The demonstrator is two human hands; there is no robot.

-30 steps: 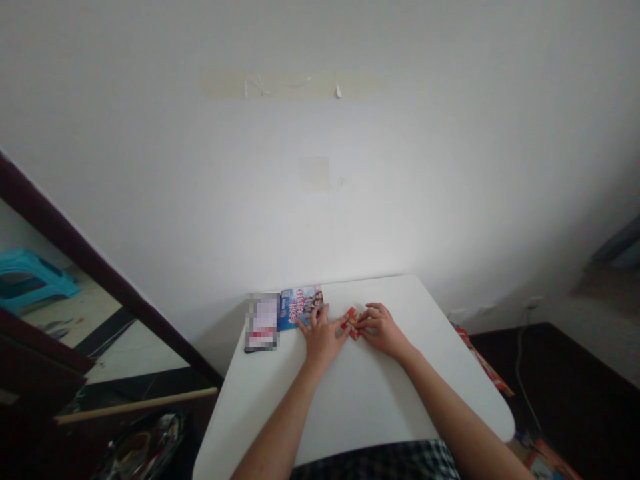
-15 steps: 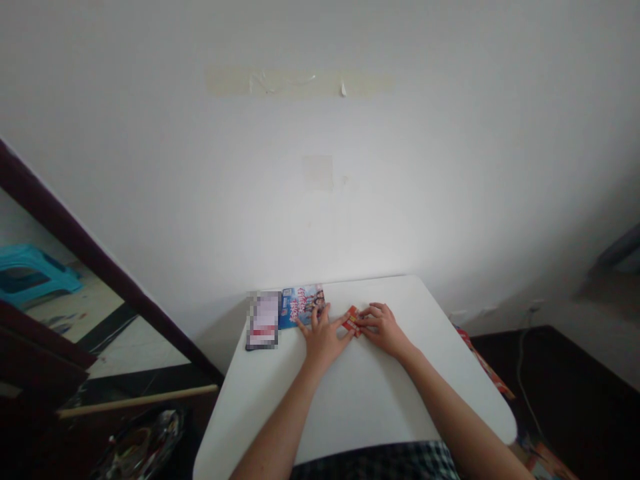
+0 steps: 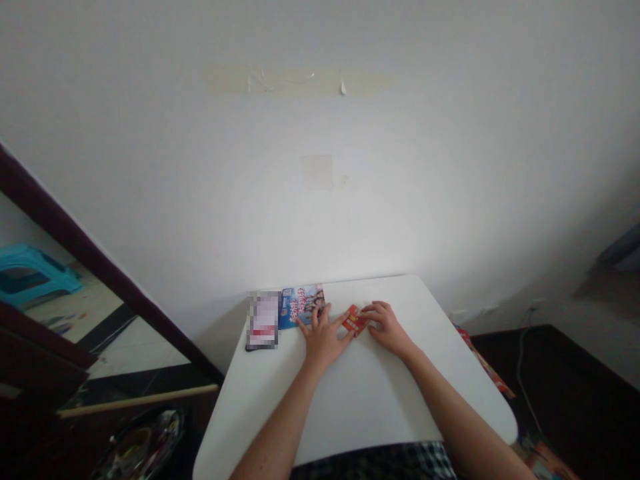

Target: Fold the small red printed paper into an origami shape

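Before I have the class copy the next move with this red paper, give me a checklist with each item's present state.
1. Red paper is on the white table, between the hands: ok.
2. Left hand has fingertips at the red paper: ok.
3. Right hand has fingertips at the paper's other side: ok.
4. Left hand is clear of the blue leaflet: not ok, its outer fingers overlap the leaflet's near edge in this view.
5. Red paper lies fully flat: cannot tell, too small.
6. Dark-edged item shows readable content: cannot tell, pixelated.
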